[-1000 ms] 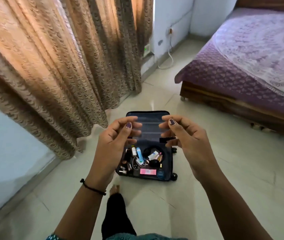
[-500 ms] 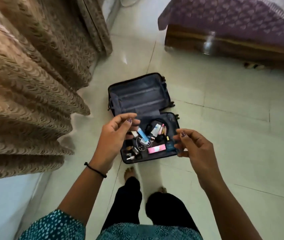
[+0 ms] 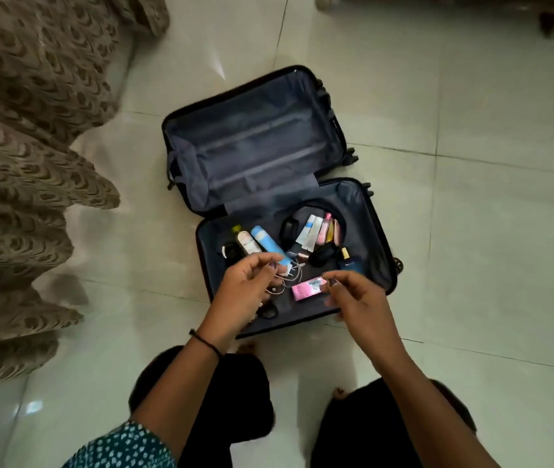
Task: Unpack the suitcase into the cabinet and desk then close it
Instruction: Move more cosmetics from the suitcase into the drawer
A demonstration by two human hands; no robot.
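Observation:
A dark suitcase [image 3: 382,231] lies open flat on the tiled floor, its far half empty [image 3: 255,140]. The near half holds several small items: a blue spray can [image 3: 267,243], a pink box [image 3: 307,289], black headphones [image 3: 322,255], tubes [image 3: 312,231], a dark blue bottle [image 3: 349,263] and a white cable [image 3: 290,276]. My left hand [image 3: 245,295] hovers over the near half's left side, fingers curled and apart, holding nothing. My right hand [image 3: 356,295] hangs beside the pink box, fingers loosely bent, empty.
A brown patterned curtain [image 3: 22,163] hangs along the left. A wooden bed base [image 3: 471,5] runs along the top right edge. My knees in black trousers [image 3: 235,400] are just before the suitcase. Glossy tiles [image 3: 488,231] lie to the right.
The view has tilted down and come closer to the suitcase. Both hands have dropped from chest height down over the near half's contents.

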